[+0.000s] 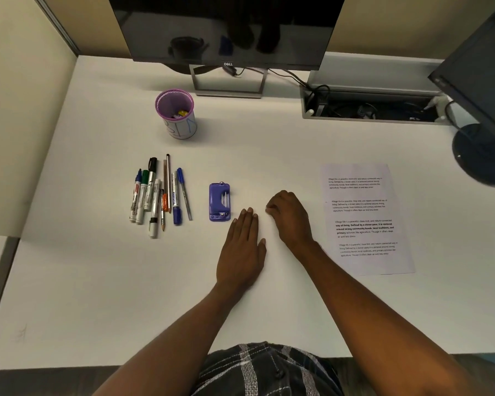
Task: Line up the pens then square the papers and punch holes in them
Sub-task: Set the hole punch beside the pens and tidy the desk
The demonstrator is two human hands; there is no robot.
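Here, in the head view: resting the left hand (242, 247) flat on the desk (97, 281) near its middle, fingers straight and together, gripping nothing. Resting the right hand (289, 215) just beside it, fingers loosely curled under, holding nothing visible. Probably parking both between punch (219, 202) and papers (366, 218) for easy reach of either. Leaving the pens (157, 195) side by side toward the left edge, roughly parallel but with ends staggered, so likely needing more evening. Leaving the punch untouched, just left of the left fingertips. Leaving the papers near the right edge, slightly skewed to it; cannot tell whether one sheet or several. Showing a mesh cup (176, 114) behind the pens toward the far edge, holding only small bits at its bottom, one yellow. Showing cables in a tray (369, 108) sunk near the far right corner.
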